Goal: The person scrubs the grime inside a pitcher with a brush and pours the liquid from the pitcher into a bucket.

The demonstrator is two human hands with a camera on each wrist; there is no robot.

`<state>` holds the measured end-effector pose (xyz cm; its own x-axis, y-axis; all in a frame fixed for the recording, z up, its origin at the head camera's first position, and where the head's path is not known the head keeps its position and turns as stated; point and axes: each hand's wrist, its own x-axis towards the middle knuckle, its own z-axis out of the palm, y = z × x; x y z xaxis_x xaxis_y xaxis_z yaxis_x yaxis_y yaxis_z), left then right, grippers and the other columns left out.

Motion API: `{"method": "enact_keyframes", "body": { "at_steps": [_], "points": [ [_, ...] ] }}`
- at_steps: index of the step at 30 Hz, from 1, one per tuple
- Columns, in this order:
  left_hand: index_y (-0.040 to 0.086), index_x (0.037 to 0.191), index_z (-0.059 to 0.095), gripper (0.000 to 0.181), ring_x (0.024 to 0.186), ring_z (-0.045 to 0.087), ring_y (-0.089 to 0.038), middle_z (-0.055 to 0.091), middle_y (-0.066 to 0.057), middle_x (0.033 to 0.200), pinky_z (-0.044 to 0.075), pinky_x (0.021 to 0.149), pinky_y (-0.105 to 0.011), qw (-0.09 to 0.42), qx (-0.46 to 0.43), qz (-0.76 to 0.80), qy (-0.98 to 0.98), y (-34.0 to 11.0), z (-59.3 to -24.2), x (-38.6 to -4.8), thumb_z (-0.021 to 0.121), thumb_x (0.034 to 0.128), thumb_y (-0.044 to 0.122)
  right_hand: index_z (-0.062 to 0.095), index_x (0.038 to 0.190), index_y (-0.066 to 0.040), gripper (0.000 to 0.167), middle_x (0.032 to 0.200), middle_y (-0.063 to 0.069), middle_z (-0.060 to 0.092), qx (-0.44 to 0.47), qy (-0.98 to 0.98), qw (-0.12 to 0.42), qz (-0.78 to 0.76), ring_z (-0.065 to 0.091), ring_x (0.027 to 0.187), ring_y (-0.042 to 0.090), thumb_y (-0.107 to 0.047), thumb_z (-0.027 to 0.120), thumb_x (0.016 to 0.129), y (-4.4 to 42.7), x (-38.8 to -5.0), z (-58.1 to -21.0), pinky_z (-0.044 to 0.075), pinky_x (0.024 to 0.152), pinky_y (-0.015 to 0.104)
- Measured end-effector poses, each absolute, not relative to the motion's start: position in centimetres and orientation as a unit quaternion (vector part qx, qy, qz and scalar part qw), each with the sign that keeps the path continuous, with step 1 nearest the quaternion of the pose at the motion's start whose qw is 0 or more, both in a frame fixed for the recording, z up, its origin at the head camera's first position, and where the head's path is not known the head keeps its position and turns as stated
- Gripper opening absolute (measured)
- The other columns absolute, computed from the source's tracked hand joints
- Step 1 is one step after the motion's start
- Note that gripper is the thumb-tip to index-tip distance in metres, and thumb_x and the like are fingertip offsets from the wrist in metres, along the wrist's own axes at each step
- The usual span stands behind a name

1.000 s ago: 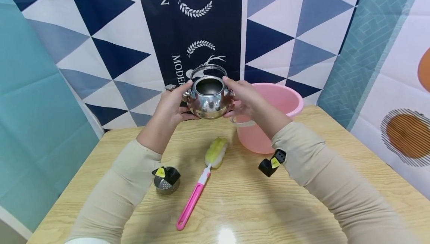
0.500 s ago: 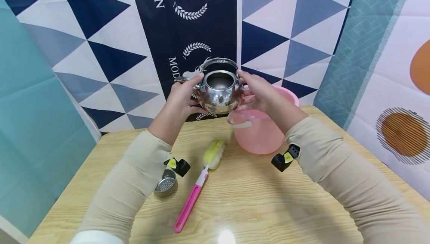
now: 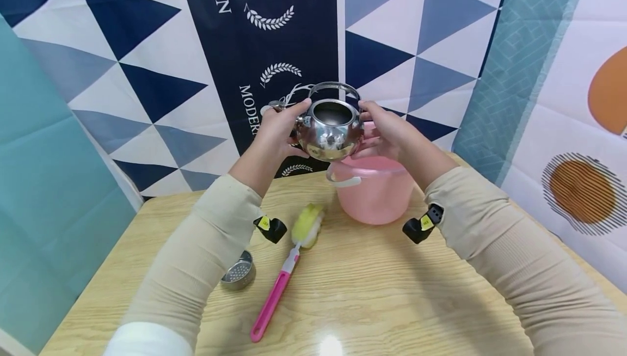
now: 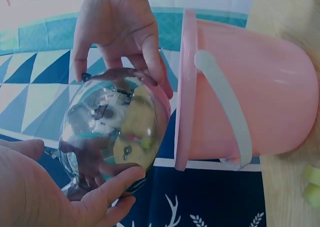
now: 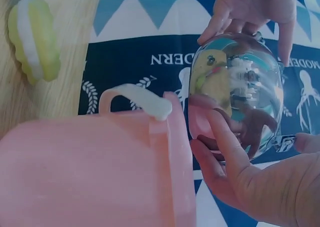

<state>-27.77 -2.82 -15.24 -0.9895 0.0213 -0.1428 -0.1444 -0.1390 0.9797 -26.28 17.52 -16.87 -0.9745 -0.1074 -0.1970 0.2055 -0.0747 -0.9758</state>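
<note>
A shiny stainless steel teapot [image 3: 327, 141] without a lid hangs in the air above the back of the table, its mouth tipped toward me and its hoop handle upright. My left hand [image 3: 276, 130] grips it on the spout side, thumb near the rim and fingers lower on the body. From the opposite side my right hand [image 3: 389, 133] holds it, also thumb up and fingers beneath. Both wrist views show the rounded teapot body [image 4: 112, 122] between the two hands, just beyond the bucket's rim. The spout is largely covered by the left hand.
A pink bucket [image 3: 374, 198] with a pale handle stands at the back right, partly behind the teapot and right hand. On the wooden table [image 3: 362, 290] lie a pink-handled sponge brush [image 3: 274, 301] and a small perforated metal strainer [image 3: 239, 273], partly behind the left sleeve.
Both hands have carried the teapot rightward and slightly up in the head view, to in front of the bucket's left side. The head view has shifted a little. Brush and strainer stay put.
</note>
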Motion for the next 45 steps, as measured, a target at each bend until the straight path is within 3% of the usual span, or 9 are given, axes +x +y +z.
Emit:
{"method": "enact_keyframes", "body": {
  "at_steps": [8, 13, 19, 23, 30, 34, 39, 45],
  "points": [
    [0.022, 0.156, 0.011, 0.096, 0.133, 0.037, -0.046, 0.022, -0.009, 0.156, 0.042, 0.087, -0.069, 0.065, -0.031, 0.745, 0.664, -1.5, -15.2, -28.9, 0.074, 0.0857, 0.039, 0.015, 0.154, -0.013, 0.073, 0.149, 0.024, 0.027, 0.046, 0.654, 0.109, -0.747, 0.038, 0.131, 0.04, -0.052, 0.042, 0.099, 18.8, -26.7, -16.9, 0.043, 0.096, 0.052],
    [0.021, 0.155, 0.016, 0.097, 0.131, 0.04, -0.046, 0.028, -0.008, 0.153, 0.042, 0.087, -0.069, 0.057, -0.029, 0.737, 0.673, -0.6, -15.3, -29.6, 0.078, 0.0821, 0.039, 0.019, 0.153, -0.015, 0.072, 0.148, 0.023, 0.032, 0.063, 0.656, 0.103, -0.745, 0.042, 0.128, 0.039, -0.054, 0.043, 0.098, 19.6, -27.1, -16.8, 0.046, 0.094, 0.05],
    [0.017, 0.144, 0.032, 0.082, 0.121, 0.051, -0.038, 0.043, -0.008, 0.138, 0.048, 0.079, -0.067, 0.019, -0.013, 0.732, 0.681, 0.7, -15.8, -30.0, 0.08, 0.08, 0.035, 0.025, 0.145, -0.015, 0.065, 0.13, 0.021, 0.043, 0.066, 0.655, 0.099, -0.746, 0.049, 0.118, 0.037, -0.055, 0.045, 0.097, 20.7, -27.8, -17.0, 0.049, 0.091, 0.049],
    [0.014, 0.136, 0.04, 0.074, 0.115, 0.056, -0.031, 0.049, -0.008, 0.127, 0.052, 0.073, -0.062, -0.014, -0.009, 0.723, 0.69, 1.5, -16.3, -30.3, 0.081, 0.0779, 0.035, 0.021, 0.145, -0.017, 0.067, 0.122, 0.018, 0.042, 0.052, 0.664, 0.105, -0.738, 0.048, 0.116, 0.034, -0.057, 0.045, 0.097, 21.8, -28.4, -17.2, 0.048, 0.093, 0.049],
    [0.012, 0.118, 0.049, 0.057, 0.092, 0.061, -0.023, 0.057, -0.008, 0.105, 0.056, 0.064, -0.052, -0.068, 0.007, 0.713, 0.697, 2.6, -17.5, -30.9, 0.081, 0.0767, 0.036, 0.013, 0.152, -0.018, 0.075, 0.132, 0.02, 0.036, 0.029, 0.674, 0.101, -0.731, 0.048, 0.117, 0.032, -0.056, 0.045, 0.096, 23.1, -29.1, -17.7, 0.051, 0.09, 0.045],
    [0.012, 0.116, 0.052, 0.056, 0.081, 0.062, -0.02, 0.059, -0.007, 0.099, 0.056, 0.058, -0.044, -0.104, 0.029, 0.707, 0.698, 2.9, -18.3, -31.2, 0.081, 0.0761, 0.036, 0.019, 0.153, -0.018, 0.071, 0.14, 0.021, 0.033, 0.019, 0.67, 0.082, -0.738, 0.052, 0.114, 0.031, -0.052, 0.046, 0.097, 23.4, -29.5, -18.3, 0.054, 0.086, 0.042],
    [0.01, 0.112, 0.053, 0.052, 0.064, 0.063, -0.018, 0.063, -0.006, 0.089, 0.054, 0.051, -0.037, -0.132, 0.038, 0.71, 0.691, 3.3, -19.2, -31.7, 0.083, 0.0755, 0.032, 0.028, 0.148, -0.015, 0.062, 0.142, 0.02, 0.034, 0.014, 0.67, 0.068, -0.739, 0.052, 0.115, 0.03, -0.048, 0.046, 0.099, 23.4, -29.8, -19.0, 0.052, 0.089, 0.042],
    [0.01, 0.109, 0.052, 0.046, 0.067, 0.067, -0.019, 0.064, -0.007, 0.092, 0.057, 0.062, -0.03, -0.135, 0.073, 0.737, 0.658, 3.4, -19.9, -32.1, 0.083, 0.0759, 0.019, 0.043, 0.133, -0.006, 0.048, 0.123, 0.016, 0.048, -0.017, 0.683, 0.052, -0.729, 0.063, 0.096, 0.021, -0.042, 0.047, 0.1, 24.0, -29.8, -19.6, 0.053, 0.088, 0.039]
  ]
}}
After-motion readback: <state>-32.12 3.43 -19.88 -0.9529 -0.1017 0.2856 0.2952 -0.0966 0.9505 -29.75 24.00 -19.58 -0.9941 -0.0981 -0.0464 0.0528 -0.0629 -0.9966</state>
